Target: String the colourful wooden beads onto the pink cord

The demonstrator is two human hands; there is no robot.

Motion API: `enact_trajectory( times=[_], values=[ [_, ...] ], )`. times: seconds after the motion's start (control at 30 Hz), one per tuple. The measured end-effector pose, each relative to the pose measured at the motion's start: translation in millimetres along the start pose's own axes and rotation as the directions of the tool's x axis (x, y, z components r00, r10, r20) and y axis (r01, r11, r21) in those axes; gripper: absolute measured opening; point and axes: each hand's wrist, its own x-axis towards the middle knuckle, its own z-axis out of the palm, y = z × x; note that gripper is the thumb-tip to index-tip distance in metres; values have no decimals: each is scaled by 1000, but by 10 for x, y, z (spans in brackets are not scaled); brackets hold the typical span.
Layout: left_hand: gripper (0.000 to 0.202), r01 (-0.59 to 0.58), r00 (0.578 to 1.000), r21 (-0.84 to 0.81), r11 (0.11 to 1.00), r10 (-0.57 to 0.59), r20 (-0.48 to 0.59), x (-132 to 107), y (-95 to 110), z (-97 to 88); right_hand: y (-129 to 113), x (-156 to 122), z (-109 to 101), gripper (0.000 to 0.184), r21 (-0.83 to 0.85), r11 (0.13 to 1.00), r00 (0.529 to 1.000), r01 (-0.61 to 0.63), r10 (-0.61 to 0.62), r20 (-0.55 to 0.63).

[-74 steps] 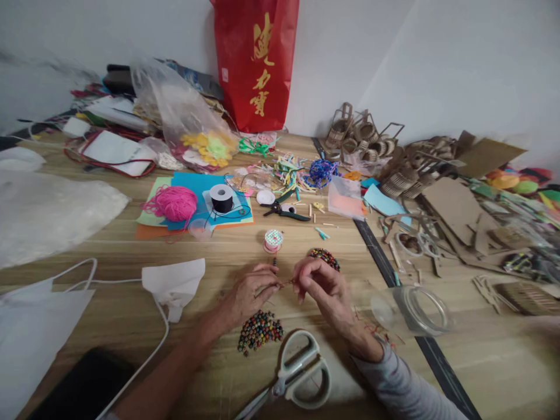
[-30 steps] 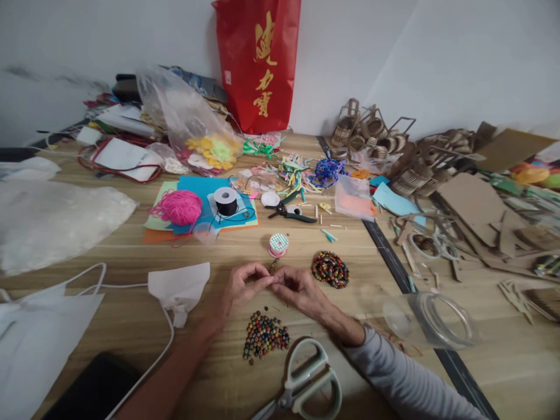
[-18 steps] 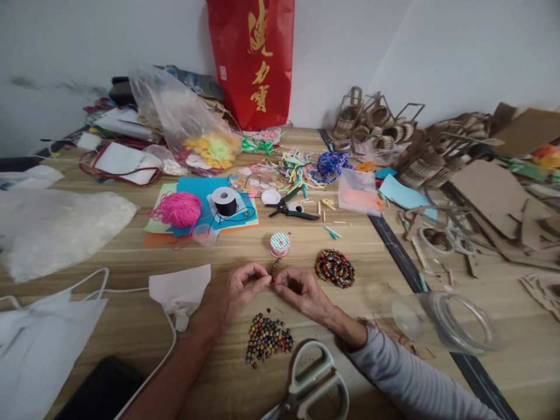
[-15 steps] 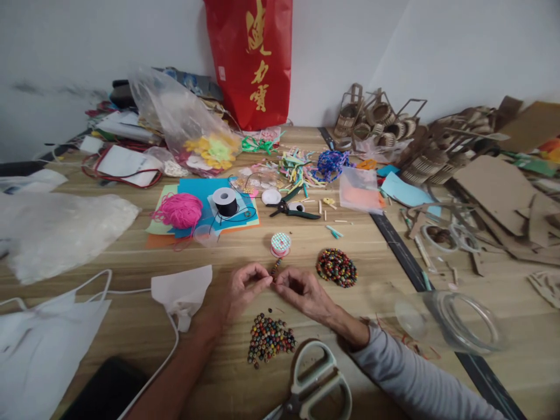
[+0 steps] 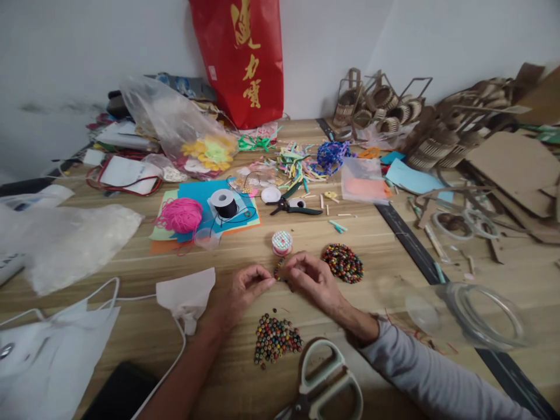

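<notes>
Pinching beaded strand [image 5: 279, 268], left fingers [image 5: 265, 284] together

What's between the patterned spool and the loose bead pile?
In the head view, between the spool and bead pile come a short beaded string, fingertips of the left hand and right hand, one stray dark bead and a thin snippet.

Dim grey light in here; soft shadow beside the pale-handled metal scissors [image 5: 324, 378], blurred stretching far right of them.
</notes>
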Motion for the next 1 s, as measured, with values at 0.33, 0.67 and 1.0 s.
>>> enact_trajectory(
  times=[0.33, 0.67, 1.0],
  values=[
    [18, 14, 1000, -48, 999, -15, -13, 4, -60, 0, 0, 40, -75, 26, -123, 987, 958, 99, -128, -258],
    [18, 11, 999, -54, 998, -13, -41, 17, -91, 2, 37, -63, 46, 24, -132, 978, 984, 159, -146, 103],
    [19, 24, 999, -28, 999, -25, -38, 2, -22, 21, 119, -9, 44, 14, -215, 963, 982, 161, -136, 127]
  ],
)
